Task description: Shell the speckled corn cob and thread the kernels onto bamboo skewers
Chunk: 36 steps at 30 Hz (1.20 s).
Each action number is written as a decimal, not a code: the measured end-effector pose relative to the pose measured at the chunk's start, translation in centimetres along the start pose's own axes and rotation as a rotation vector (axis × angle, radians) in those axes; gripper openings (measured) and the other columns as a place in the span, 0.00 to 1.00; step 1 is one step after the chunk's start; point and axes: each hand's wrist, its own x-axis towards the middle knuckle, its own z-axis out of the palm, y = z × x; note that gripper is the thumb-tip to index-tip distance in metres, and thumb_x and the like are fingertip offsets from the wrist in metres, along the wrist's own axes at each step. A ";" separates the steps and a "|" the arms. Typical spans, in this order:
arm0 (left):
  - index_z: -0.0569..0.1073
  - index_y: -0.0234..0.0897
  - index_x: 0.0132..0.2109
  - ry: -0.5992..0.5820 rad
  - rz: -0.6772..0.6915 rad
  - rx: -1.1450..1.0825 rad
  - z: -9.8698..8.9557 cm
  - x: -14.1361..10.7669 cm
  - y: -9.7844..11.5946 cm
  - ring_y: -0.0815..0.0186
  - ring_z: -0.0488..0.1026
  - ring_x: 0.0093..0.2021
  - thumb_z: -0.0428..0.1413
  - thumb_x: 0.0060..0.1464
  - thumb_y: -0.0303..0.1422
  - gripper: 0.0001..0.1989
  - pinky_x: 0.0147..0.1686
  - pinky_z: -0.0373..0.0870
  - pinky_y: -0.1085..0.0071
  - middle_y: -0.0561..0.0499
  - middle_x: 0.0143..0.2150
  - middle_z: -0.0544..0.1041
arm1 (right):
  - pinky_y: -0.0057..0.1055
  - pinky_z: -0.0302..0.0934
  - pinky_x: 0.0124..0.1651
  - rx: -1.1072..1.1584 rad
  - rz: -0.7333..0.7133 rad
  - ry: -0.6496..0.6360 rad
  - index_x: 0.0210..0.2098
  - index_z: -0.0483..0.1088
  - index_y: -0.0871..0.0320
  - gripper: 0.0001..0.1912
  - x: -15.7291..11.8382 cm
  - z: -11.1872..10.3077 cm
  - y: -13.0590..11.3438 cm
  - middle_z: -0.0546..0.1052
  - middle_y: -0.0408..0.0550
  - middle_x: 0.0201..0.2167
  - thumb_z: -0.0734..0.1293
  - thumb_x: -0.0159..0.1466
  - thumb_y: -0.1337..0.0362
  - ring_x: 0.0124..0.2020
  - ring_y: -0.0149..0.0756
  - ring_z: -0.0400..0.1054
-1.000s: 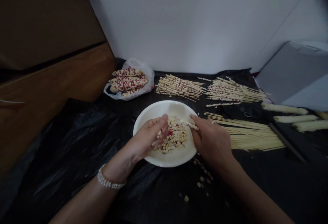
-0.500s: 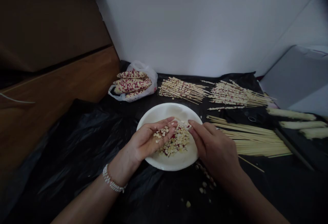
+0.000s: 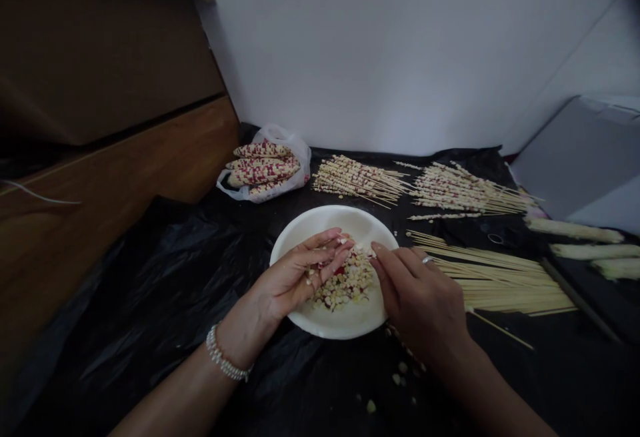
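My left hand [image 3: 300,270] is cupped over a white bowl [image 3: 295,230], palm turned up and fingers bent. Some loose corn kernels [image 3: 311,277] lie in it, partly hidden by the fingers, and a pale kernel shows at its fingertips. Across from it, my right hand [image 3: 420,290] pinches a thin wooden skewer [image 3: 503,329], whose back end sticks out past the hand at lower right. A small whitish piece, likely a kernel, sits at the right fingertips. Inside the bowl is a heap of cream and dark red kernels [image 3: 345,290].
Behind the bowl, a plastic bag [image 3: 300,150] holds speckled corn cobs [image 3: 265,171]. Skewers strung with kernels lie in two piles [image 3: 357,177] [image 3: 450,187]. Bare skewers [image 3: 500,277] and stripped cobs [image 3: 595,250] are at right. Black plastic sheeting [image 3: 150,317] covers the surface; stray kernels [image 3: 400,373] dot it.
My left fingers have curled in, and fewer kernels show in the palm. The skewer's back end has slid farther out, right and down, behind my right hand. The view shifted slightly.
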 end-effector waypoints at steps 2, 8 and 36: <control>0.75 0.28 0.43 0.017 0.010 0.002 -0.1 0.0 -0.1 0.64 0.76 0.46 0.55 0.48 0.14 0.15 0.49 0.71 0.75 0.43 0.43 0.78 | 0.29 0.57 0.34 0.004 -0.011 0.025 0.46 0.71 0.61 0.13 0.1 0.1 -0.1 0.74 0.46 0.27 0.61 0.64 0.66 0.33 0.34 0.65; 0.76 0.28 0.40 0.077 0.040 -0.009 0.2 0.1 -0.3 0.70 0.77 0.38 0.55 0.49 0.14 0.12 0.42 0.73 0.79 0.45 0.38 0.78 | 0.29 0.58 0.35 0.019 -0.013 0.052 0.47 0.71 0.60 0.13 0.0 0.3 -0.1 0.74 0.45 0.27 0.64 0.62 0.66 0.33 0.34 0.66; 0.76 0.28 0.40 0.156 0.064 -0.122 0.1 0.2 -0.5 0.72 0.77 0.35 0.56 0.51 0.18 0.09 0.38 0.74 0.80 0.47 0.36 0.78 | 0.28 0.56 0.34 0.011 -0.040 0.027 0.50 0.70 0.57 0.17 -0.6 0.6 -0.2 0.76 0.44 0.30 0.64 0.62 0.68 0.34 0.33 0.67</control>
